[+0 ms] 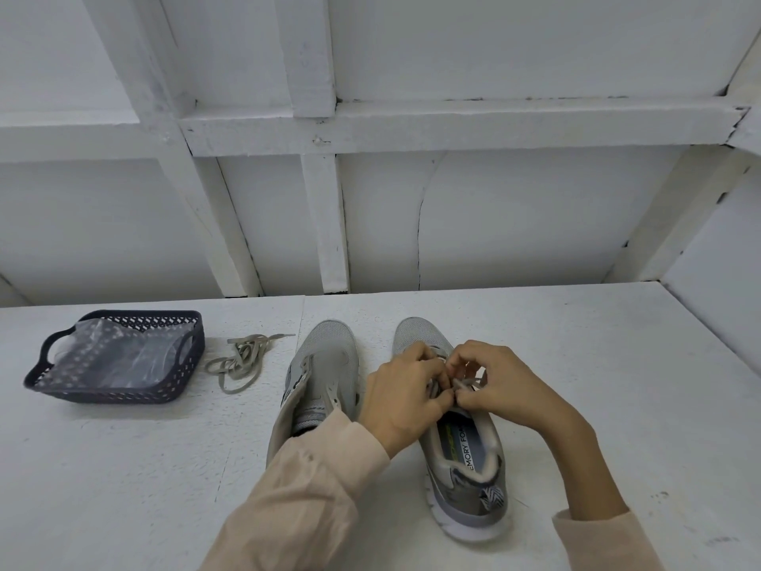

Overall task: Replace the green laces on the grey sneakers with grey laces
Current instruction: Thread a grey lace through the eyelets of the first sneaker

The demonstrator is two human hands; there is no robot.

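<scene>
We begin with the left hand point(405, 389) and the right hand point(504, 389), which meet fingertip to fingertip near the middle of the scene. Both have their fingers curled, and each pinches a part of the flat grey lace point(469, 383) between thumb and fingers. The lace lies across the eyelets of the grey mesh sneaker with a white sole point(473, 502), directly under the hands. That sneaker stands upright on the white painted desk point(597, 364) with its toe pointing far and its heel near. Its printed insole shows behind the hands. Pale peach sleeves point(309, 492) cover both forearms, and the left one crosses the heel of the second grey mesh sneaker point(329, 356). This one stands just to the left, parallel to the first, toe far. We see no lace in its open eyelets. Further left on the desk lies a loose tangle of flat laces point(241, 358), dull grey-olive in this light. Just beyond it, at the far left, sits a dark blue perforated plastic basket with handles point(103, 391). It holds a crumpled clear plastic bag point(119, 356). A white framed wall point(370, 129) rises behind the desk's far edge.
</scene>
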